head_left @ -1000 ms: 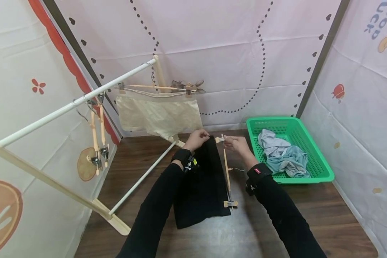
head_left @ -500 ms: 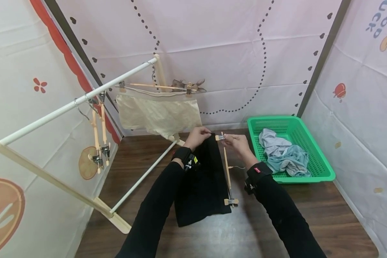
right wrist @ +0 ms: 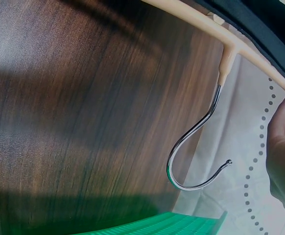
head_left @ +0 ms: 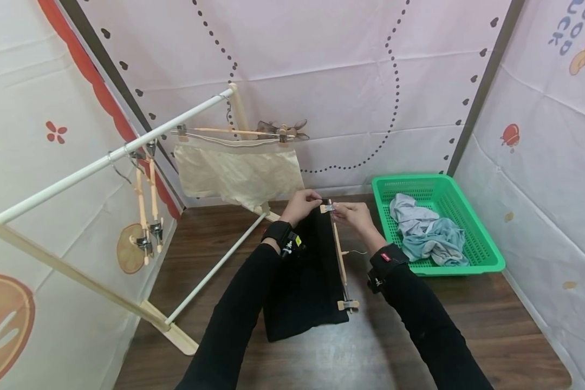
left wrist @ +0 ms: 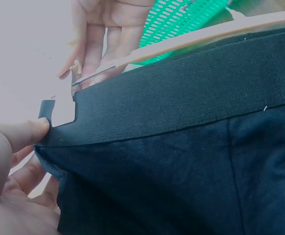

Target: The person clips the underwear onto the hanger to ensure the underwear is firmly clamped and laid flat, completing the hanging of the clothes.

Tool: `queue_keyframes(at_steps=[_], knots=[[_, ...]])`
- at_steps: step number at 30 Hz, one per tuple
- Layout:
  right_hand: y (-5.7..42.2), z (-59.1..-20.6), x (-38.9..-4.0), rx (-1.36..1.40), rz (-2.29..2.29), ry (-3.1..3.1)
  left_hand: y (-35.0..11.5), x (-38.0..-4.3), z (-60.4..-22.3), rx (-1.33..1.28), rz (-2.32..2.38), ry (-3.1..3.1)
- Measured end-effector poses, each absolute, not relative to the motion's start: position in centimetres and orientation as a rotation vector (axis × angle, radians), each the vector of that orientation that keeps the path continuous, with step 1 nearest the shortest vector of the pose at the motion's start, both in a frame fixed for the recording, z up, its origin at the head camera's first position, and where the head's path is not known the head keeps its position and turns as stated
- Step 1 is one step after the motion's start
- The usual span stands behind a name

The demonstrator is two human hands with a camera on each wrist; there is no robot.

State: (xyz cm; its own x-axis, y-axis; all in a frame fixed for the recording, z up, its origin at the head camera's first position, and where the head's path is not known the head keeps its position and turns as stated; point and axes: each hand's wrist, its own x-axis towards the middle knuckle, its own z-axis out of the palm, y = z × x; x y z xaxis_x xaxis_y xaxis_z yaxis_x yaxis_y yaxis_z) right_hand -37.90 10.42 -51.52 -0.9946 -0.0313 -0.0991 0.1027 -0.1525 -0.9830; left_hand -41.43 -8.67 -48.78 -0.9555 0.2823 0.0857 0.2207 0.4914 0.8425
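A black garment with a wide elastic waistband (left wrist: 172,93) lies on the wooden floor. My left hand (head_left: 299,207) pinches its far waistband corner between thumb and fingers. Along the waistband runs a wooden clip hanger (head_left: 340,252), its metal hook (right wrist: 181,139) pointing right. My right hand (head_left: 355,215) pinches the hanger's far clip (head_left: 327,208). In the left wrist view that clip lies over the waistband corner beside my left thumb; glare blurs its grip. At the near end, another clip (head_left: 348,305) sits at the waistband's other corner.
To the right stands a green basket (head_left: 489,254) with crumpled blue and grey cloths (head_left: 431,233). On the left, a drying rack (head_left: 78,176) bears bare clip hangers (head_left: 148,203) and one holding a beige cloth (head_left: 239,170). Printed sheets surround the floor.
My right hand has brought the hanger's far clip leftward onto the waistband corner, closing the gap between them. My left hand keeps its pinch on the garment, shifting slightly.
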Motion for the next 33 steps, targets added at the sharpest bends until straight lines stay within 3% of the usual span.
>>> queue_keyframes(at_steps=[23, 33], knots=[[10.7, -51.6, -37.8, 0.053, -2.232, 2.035, -7.5, -41.4, -48.9, 0.502, 1.361, 2.837], [11.3, -53.7, -38.0, 0.075, -2.095, 2.023, -10.2, -36.8, -52.3, 0.31, 1.66, 2.68]])
